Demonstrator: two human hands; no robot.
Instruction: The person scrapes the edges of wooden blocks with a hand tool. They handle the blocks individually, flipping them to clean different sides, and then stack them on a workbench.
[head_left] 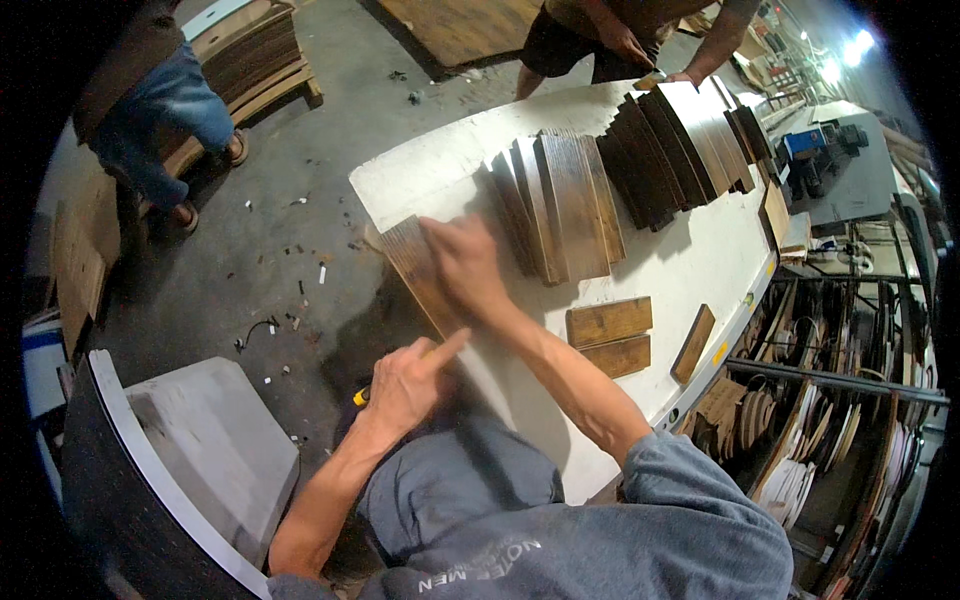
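A brown wooden plank [416,270] lies along the left edge of the white table, its near end close to my body. My right hand [467,262] is over the plank's right side, smeared by motion, so its grip cannot be made out. Near the plank's close end, my left hand [405,383] has its index finger stretched out and the other fingers curled. From under those fingers pokes the end of a yellow-and-black tool [361,397], most of it hidden in the hand. To the right, a fanned stack of brown planks [572,210] rests on the table.
A darker plank stack [665,150] stands farther back, near another person's hand [628,48]. Two short boards [610,335] and a small block [693,343] lie on the white table [520,385]. Someone in jeans [170,115] is at far left; scraps litter the floor [300,250].
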